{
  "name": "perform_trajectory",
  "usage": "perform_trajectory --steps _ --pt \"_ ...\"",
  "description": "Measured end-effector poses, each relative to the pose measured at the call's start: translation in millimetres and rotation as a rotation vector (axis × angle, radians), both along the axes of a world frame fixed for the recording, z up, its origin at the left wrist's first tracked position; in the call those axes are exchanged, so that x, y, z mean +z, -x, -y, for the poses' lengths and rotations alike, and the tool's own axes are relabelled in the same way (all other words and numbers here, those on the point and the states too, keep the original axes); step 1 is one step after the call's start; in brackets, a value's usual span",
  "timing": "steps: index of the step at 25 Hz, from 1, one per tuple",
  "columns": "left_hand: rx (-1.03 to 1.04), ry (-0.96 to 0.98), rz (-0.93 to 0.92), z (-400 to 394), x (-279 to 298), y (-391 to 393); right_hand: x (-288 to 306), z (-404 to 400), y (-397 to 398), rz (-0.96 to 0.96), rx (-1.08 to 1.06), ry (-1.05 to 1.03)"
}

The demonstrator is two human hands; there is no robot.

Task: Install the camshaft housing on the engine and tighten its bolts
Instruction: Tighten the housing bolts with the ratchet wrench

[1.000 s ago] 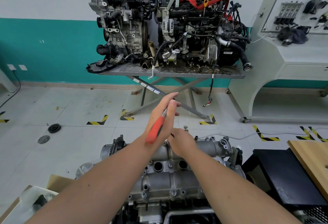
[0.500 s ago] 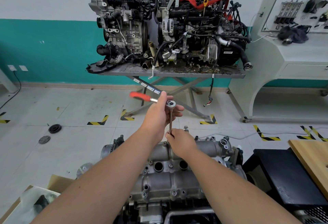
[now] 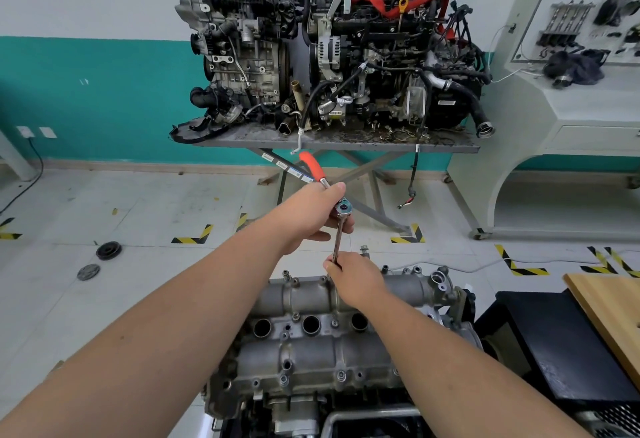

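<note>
Over housing [image 3: 311, 302]: hands [image 3: 308, 215] gripping ratchet [image 3: 332, 205].

Both forearms extend forward, bare. Left hand [image 3: 313, 214] raised, fingers curled in a grip. Right hand [image 3: 358, 276] lower, just beside it, fingers pinched closed.

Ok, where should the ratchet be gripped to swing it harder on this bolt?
Probably the red handle, taken from the left. The left hand holds near the ratchet head, where leverage is short; the handle sticks out up-left, free. The right hand steadies the upright extension.
</note>
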State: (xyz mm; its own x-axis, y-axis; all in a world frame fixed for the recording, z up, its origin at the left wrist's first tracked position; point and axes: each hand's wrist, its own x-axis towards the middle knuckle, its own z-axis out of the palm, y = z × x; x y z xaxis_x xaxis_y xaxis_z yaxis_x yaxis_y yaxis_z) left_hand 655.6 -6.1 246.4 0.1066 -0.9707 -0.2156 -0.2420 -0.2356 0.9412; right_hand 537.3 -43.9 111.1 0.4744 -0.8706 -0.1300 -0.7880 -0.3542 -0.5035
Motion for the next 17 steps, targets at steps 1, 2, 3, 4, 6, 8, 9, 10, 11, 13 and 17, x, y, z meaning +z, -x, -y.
perform_trajectory --steps 1,2,3,4,6,8,9,10,11,13,17 --pt "-0.017 -0.029 0.077 2.5 4.7 1.0 0.7 -0.4 0.3 0.0 0.007 0.004" --pt "-0.031 -0.056 0.159 5.6 9.3 3.5 0.4 -0.6 0.3 0.002 0.013 0.006" --pt "-0.049 -0.069 0.247 8.8 13.1 7.3 1.3 -1.5 0.5 0.002 0.013 0.007" --pt "-0.084 -0.068 0.365 12.1 16.1 11.3 1.3 -2.0 0.6 0.003 0.013 0.006" --pt "-0.193 -0.013 0.712 17.8 19.4 18.8 2.6 -3.0 0.1 0.02 0.01 0.0" --pt "-0.247 0.093 1.032 18.2 16.7 23.2 2.2 -3.1 1.1 0.019 0.006 -0.006" --pt "-0.256 0.15 1.148 16.0 13.6 23.0 1.7 -2.3 1.5 0.022 0.002 -0.003" --pt "-0.261 0.226 1.268 12.4 9.6 22.5 0.8 -1.7 1.4 0.015 -0.004 0.0" --pt "-0.267 0.335 1.37 9.4 2.7 20.8 1.6 -2.3 0.7 -0.005 -0.01 0.013" --pt "-0.214 0.628 1.4 0.2 -13.0 16.8 -2.0 -3.1 -1.0 -0.055 0.008 0.057" --pt "0.07 0.913 1.102 -8.7 -39.8 14.6 9.6 -4.2 1.2 -0.054 0.013 -0.005"
